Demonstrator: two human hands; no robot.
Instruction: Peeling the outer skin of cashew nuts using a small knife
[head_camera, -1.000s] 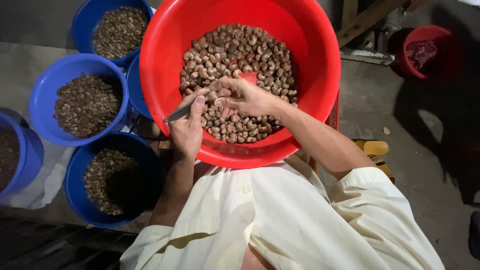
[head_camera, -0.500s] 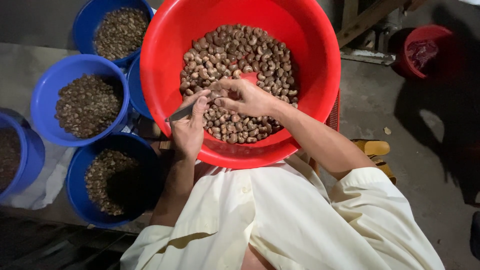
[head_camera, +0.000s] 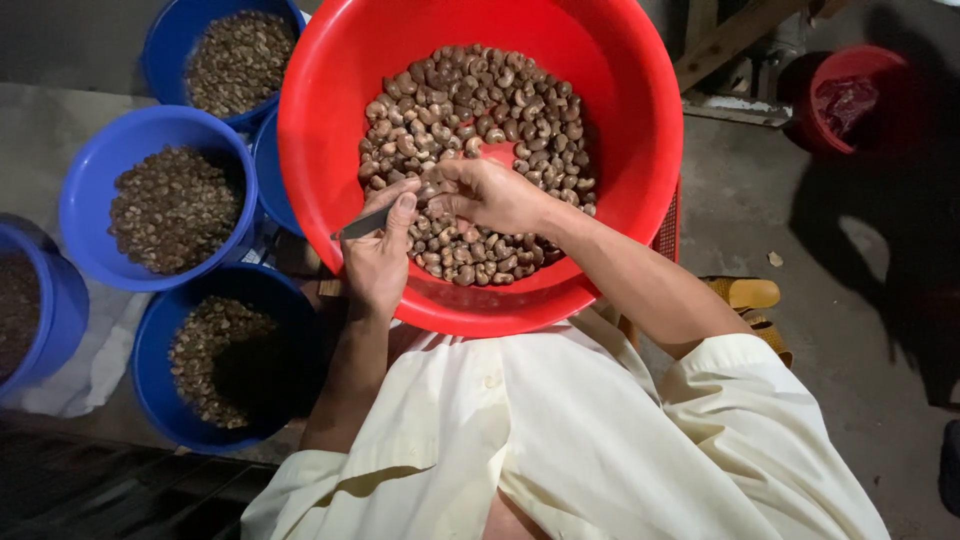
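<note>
A big red basin (head_camera: 640, 130) sits in front of me, holding a heap of brown nuts in their shells (head_camera: 470, 110). My left hand (head_camera: 378, 262) rests on the basin's near left rim and grips a small metal blade (head_camera: 362, 223), thumb pressed along it. My right hand (head_camera: 492, 195) lies over the heap, its fingertips pinched on one nut right beside the left thumb. The two hands almost touch.
Several blue buckets (head_camera: 90, 190) of darker small pieces stand to the left, one of them (head_camera: 160, 400) close by my left elbow. A small red tub (head_camera: 850, 95) is at the far right on the concrete floor. A yellow sandal (head_camera: 745, 293) lies by my right arm.
Hardly anything differs. Both hands stay at the same spot over the nuts, with only slight finger movement around the pinched nut.
</note>
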